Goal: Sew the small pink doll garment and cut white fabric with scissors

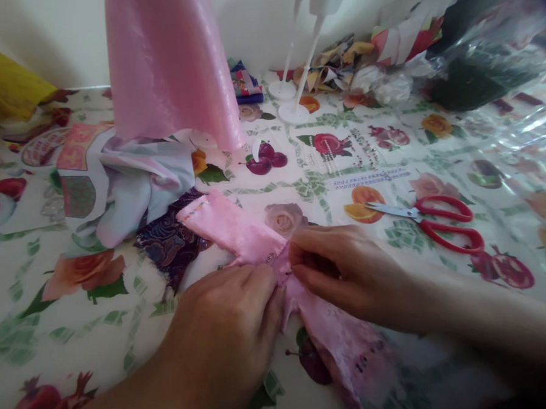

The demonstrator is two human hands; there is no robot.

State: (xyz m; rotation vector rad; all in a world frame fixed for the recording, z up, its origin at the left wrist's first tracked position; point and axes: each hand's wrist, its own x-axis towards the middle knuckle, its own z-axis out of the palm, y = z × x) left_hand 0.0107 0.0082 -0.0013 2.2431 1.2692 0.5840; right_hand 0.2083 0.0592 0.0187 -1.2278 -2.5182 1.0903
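Note:
A small pink satin garment (237, 228) with beads along its edges lies slantwise across the middle of the table. My left hand (231, 319) is closed on its middle part, fingers gathered on the cloth. Just to the right, my right hand (334, 268) is pinched at the same spot, thumb and forefinger together over the garment; whatever is between those fingertips is too small to make out. One end of the garment spreads out below my right wrist, toward the lower right.
Red-handled scissors (448, 223) lie open at the right. A dark patterned cloth (172, 240) and a pale crumpled cloth (139, 181) are at the left. Pink fabric (169, 63) hangs behind, beside white stands (294, 112). Clear plastic (521, 136) covers the far right.

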